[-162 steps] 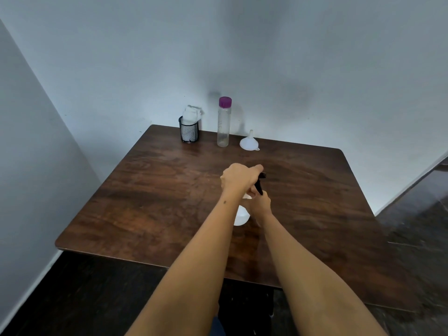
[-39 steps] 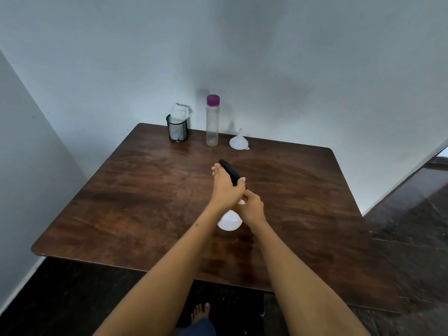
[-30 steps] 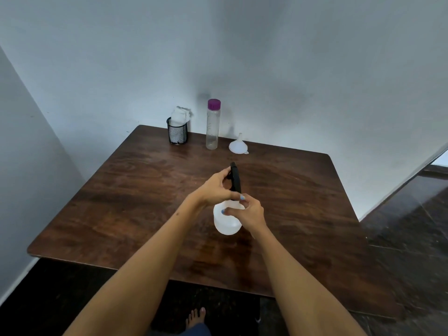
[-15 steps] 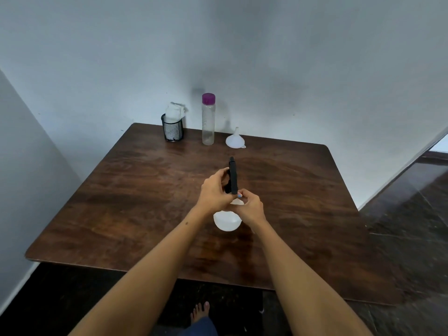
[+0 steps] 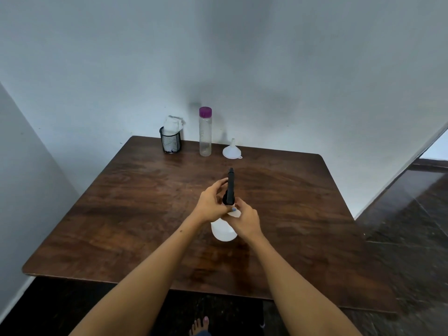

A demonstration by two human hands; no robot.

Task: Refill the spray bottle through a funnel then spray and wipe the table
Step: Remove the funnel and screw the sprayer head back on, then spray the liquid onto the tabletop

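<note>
At the centre of the frame a white spray bottle stands on the dark wooden desk. The left hand has its fingers curled round the black spray head, which points away toward the wall. The right hand grips the bottle's neck, it seems; the contact is partly hidden. In the upper middle, along the desk's far edge, stand a mesh cup stuffed with white cloth, a clear bottle with a purple cap and an upturned white funnel.
</note>
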